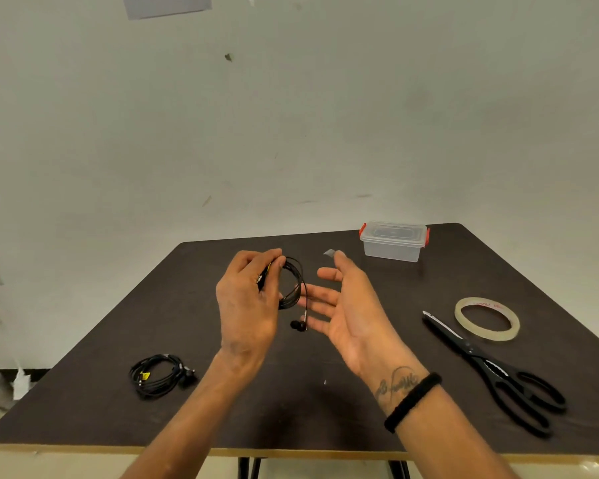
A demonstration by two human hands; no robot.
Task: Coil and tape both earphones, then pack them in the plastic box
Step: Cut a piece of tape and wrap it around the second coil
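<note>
Your left hand (248, 299) is gripping the coiled black earphone (293, 288); your right hand (343, 305), beside it, is spreading open, seemingly carrying a small clear tape piece (329, 252) on one fingertip.

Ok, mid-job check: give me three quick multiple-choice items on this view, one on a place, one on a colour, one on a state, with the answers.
1. Where does the tape roll lie?
A. inside the box
B. on the table just beyond the scissors
C. beside the coiled earphone at the left

2. What colour are the latches of the plastic box?
A. red
B. blue
C. black

3. What state is the plastic box in?
A. lid off
B. tipped on its side
C. upright with the lid on

Answers: 1 B, the roll lies flat at the right, just beyond the scissors' blades. 2 A, a red clip shows at each end. 3 C, the lid sits on top, while the left hand holds one earphone coil and the other coil lies on the table.
</note>
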